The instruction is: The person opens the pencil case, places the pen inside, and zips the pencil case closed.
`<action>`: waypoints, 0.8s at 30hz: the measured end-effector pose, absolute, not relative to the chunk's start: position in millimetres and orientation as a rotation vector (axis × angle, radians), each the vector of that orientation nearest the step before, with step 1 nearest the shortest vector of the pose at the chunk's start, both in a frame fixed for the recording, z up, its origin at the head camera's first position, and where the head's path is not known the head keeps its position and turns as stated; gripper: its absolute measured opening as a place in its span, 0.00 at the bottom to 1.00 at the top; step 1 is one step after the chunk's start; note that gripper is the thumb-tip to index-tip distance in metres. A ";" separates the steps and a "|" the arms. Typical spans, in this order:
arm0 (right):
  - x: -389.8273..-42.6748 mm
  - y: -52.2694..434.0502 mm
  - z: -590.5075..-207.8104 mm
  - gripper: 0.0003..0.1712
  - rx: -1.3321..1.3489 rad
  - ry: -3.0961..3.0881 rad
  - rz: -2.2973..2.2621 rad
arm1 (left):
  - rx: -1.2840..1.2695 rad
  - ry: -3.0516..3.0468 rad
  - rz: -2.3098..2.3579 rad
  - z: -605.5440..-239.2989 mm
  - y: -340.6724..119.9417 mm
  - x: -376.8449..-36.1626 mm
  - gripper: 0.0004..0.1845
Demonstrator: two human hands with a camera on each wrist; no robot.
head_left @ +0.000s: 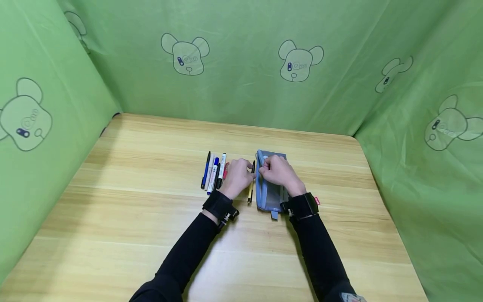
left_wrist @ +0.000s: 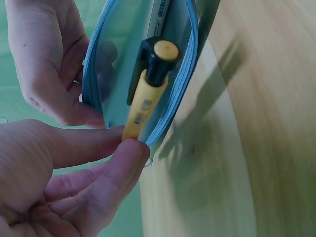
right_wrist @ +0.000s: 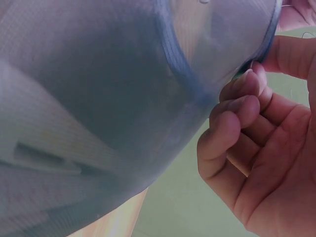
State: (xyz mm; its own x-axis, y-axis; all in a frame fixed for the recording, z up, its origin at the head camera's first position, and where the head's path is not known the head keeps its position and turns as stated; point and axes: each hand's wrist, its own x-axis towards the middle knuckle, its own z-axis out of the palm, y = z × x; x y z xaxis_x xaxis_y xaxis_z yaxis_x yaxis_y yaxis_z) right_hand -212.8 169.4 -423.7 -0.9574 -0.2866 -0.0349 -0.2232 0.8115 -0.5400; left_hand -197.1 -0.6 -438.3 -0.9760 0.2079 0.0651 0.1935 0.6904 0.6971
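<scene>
A blue-grey mesh pencil pouch (head_left: 268, 196) lies on the wooden table (head_left: 151, 235). My right hand (head_left: 265, 168) pinches its blue zip edge and holds the mouth open; the right wrist view shows the mesh pouch (right_wrist: 98, 98) close up, with my right hand (right_wrist: 256, 74) on the rim. My left hand (head_left: 249, 173) pinches a yellow pen with a black cap (head_left: 251, 187) beside the pouch. In the left wrist view the yellow pen (left_wrist: 146, 97) points cap first into the open pouch (left_wrist: 180, 94), held by my left hand (left_wrist: 126, 140). Another pen lies inside.
Several pens and markers (head_left: 213, 171) lie side by side just left of my left hand. Green cloth walls (head_left: 241, 75) with bear prints close in the table at the back and both sides.
</scene>
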 end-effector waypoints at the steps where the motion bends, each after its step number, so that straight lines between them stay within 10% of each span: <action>1: -212.5 169.2 -423.4 0.18 -0.405 2.881 -0.840 | 0.343 2.866 1.185 -438.6 -0.2 -197.3 0.13; 24: -212.0 168.9 -423.1 0.16 -0.427 2.906 -0.826 | 0.354 2.818 1.308 -447.1 9.5 -201.8 0.06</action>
State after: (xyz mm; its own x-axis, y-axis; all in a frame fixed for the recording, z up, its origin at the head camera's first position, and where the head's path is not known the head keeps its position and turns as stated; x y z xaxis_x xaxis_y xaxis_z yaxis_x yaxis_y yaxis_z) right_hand -212.0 168.9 -423.1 -0.9569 -0.2901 -0.0101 -0.2415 0.8146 -0.5273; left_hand -201.8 9.5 -447.1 -0.9743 0.2100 0.0814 0.1977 0.6244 0.7557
